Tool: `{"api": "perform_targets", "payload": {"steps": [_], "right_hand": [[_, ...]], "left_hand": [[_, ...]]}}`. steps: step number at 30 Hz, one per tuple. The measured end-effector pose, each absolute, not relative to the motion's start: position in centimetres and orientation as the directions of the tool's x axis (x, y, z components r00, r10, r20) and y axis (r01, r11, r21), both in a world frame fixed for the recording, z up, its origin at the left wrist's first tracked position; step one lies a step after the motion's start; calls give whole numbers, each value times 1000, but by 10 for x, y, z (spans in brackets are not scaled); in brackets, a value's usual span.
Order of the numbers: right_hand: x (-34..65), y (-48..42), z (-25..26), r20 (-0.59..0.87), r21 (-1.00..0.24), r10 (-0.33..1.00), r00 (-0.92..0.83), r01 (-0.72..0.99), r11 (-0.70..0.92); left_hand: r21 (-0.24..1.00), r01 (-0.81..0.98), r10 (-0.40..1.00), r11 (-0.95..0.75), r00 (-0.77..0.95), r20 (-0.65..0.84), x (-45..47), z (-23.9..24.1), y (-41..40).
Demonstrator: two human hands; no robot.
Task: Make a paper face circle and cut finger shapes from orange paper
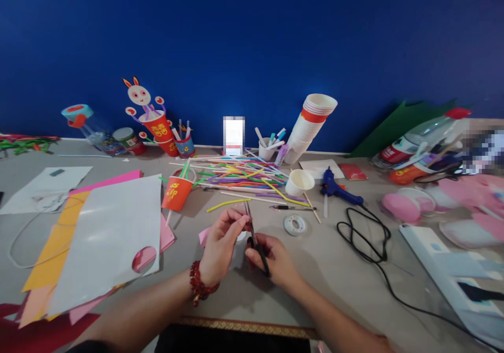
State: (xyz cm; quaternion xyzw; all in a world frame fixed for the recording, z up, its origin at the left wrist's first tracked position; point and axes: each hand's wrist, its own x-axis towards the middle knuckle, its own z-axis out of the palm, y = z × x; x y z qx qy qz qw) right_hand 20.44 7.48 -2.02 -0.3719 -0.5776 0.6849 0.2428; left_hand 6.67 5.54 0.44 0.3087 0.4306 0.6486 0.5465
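My left hand (222, 243), with a red bead bracelet at the wrist, is closed in a pinch on what looks like a small piece of pink paper (244, 220), mostly covered by the fingers. My right hand (275, 258) grips black-handled scissors (259, 252), fingers in the loops. Their blades point away from me, right beside the left fingertips. A scrap of pink paper (203, 236) lies just left of my left hand. Between the hands, part of a white round piece (241, 235) shows on the table.
Colourful pipe cleaners (240, 174) lie beyond my hands. A red paper cup (178, 193), paper sheets (114, 237) and a rabbit figure (139, 95) are left. Rightward are a tape roll (295, 225), white cup (299, 183), blue glue gun (334, 188), cable and power strip (437, 258).
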Motion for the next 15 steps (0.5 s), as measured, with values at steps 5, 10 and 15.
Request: {"api": "perform_targets", "payload": {"steps": [5, 10, 15], "right_hand": [[205, 75, -22, -234, -971, 763, -603, 108, -213], [205, 76, -20, -233, -971, 757, -610, 107, -213], [205, 76, -22, -266, -964, 758, -595, 148, -222]], "left_hand": [[892, -450, 974, -30, -214, -75, 67, 3, 56], [881, -473, 977, -31, -199, -73, 67, 3, 56], [879, -475, 981, -43, -185, -52, 66, 5, 57]]}}
